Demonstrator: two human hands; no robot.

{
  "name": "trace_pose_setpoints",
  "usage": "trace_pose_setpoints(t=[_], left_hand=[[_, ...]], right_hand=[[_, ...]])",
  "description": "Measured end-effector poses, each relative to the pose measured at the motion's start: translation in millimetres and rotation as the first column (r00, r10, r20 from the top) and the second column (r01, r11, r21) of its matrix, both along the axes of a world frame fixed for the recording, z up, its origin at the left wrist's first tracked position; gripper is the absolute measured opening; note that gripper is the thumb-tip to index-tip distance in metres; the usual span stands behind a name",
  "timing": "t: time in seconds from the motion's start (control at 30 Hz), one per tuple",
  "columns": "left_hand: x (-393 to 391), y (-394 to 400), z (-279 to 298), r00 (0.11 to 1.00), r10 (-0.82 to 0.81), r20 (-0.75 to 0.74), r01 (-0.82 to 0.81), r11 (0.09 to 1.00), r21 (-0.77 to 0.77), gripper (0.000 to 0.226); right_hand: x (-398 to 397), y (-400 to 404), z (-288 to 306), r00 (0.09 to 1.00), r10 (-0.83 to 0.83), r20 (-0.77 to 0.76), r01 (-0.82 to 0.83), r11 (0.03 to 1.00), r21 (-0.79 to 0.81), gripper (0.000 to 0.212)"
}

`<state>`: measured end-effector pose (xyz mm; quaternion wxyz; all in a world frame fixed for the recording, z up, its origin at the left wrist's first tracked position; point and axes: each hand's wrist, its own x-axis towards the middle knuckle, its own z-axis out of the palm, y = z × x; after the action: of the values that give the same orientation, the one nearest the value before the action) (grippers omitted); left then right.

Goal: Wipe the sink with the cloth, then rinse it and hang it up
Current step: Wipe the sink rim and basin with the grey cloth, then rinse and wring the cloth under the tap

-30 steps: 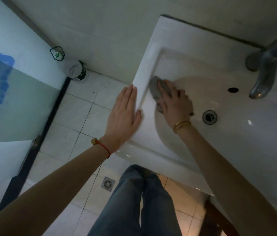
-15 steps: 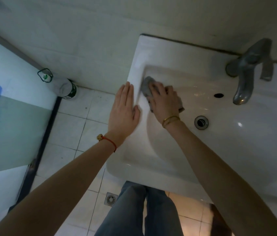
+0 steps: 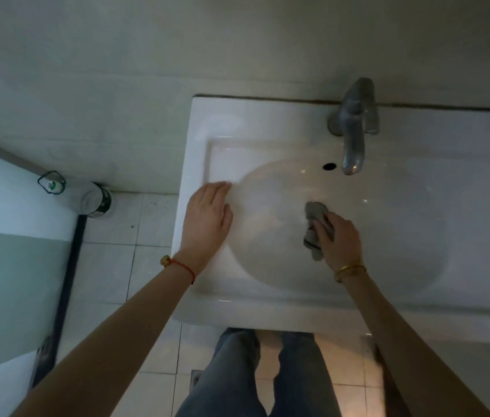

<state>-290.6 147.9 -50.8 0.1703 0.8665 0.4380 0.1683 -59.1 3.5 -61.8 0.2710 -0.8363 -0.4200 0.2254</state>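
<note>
Faucet (image 3: 353,136) behind cloth (image 3: 313,228); bottle (image 3: 95,200) on floor.

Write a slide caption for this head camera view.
Right hand wipes the sink bowl with a grey cloth; left hand rests flat on the rim.

Dim light falls on a pale far wall (image 3: 117,70) and a white tiled floor (image 3: 108,275), where a plastic bottle (image 3: 87,197) lies beside a dark-framed glass panel (image 3: 12,266) at left.
</note>
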Motion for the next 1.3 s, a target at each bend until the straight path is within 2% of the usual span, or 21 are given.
trace_pose_setpoints(t=[0.07,0.13,0.27,0.33,0.43,0.53,0.63,0.77,1.0,1.17,1.3], left_hand=[[30.6,-4.5,16.8,0.992,0.028,0.125,-0.011,0.991,-0.134,0.036],[70.3,-6.8,38.6,0.964,0.085,0.254,-0.014,0.963,-0.270,0.029],[158.7,-6.9,78.7,0.905,0.104,0.414,0.079,0.912,-0.401,0.020],[197.0,-3.5,88.5,0.891,0.166,0.423,0.085,0.853,-0.514,0.023],[232.5,0.6,94.4,0.879,0.278,0.388,0.032,0.777,-0.628,0.028],[246.4,-0.5,93.7,0.833,0.346,0.432,0.025,0.756,-0.654,0.030],[249.3,-2.2,88.6,0.798,0.387,0.462,0.027,0.744,-0.668,0.026],[250.8,-0.1,85.4,0.769,0.415,0.486,0.035,0.731,-0.681,0.022],[253.8,2.1,87.5,0.721,0.435,0.539,0.083,0.718,-0.691,0.022],[258.7,9.1,96.6,0.695,0.468,0.546,0.124,0.670,-0.732,0.017],[259.2,12.5,97.3,0.691,0.456,0.561,0.147,0.671,-0.727,0.017]], right_hand=[[22.1,-7.7,17.8,0.976,-0.180,-0.119,0.181,0.983,0.003,0.020],[44.9,-11.3,26.2,0.922,-0.292,-0.253,0.293,0.955,-0.036,0.018],[78.7,-2.5,32.4,0.783,-0.333,-0.525,0.363,0.931,-0.050,0.017],[88.2,4.2,34.5,0.744,-0.323,-0.584,0.358,0.932,-0.060,0.023],[99.1,14.9,32.4,0.761,-0.273,-0.589,0.311,0.950,-0.038,0.028],[108.8,22.4,25.2,0.788,-0.213,-0.578,0.244,0.969,-0.023,0.028],[112.2,27.6,21.1,0.762,-0.189,-0.619,0.244,0.970,0.003,0.026],[111.9,33.6,17.6,0.732,-0.171,-0.659,0.226,0.974,-0.001,0.021],[112.2,38.8,7.6,0.751,-0.156,-0.641,0.207,0.978,0.005,0.011],[110.5,41.0,4.2,0.767,-0.141,-0.626,0.190,0.982,0.013,0.011],[107.3,45.4,0.6,0.770,-0.133,-0.624,0.188,0.982,0.023,0.014]])
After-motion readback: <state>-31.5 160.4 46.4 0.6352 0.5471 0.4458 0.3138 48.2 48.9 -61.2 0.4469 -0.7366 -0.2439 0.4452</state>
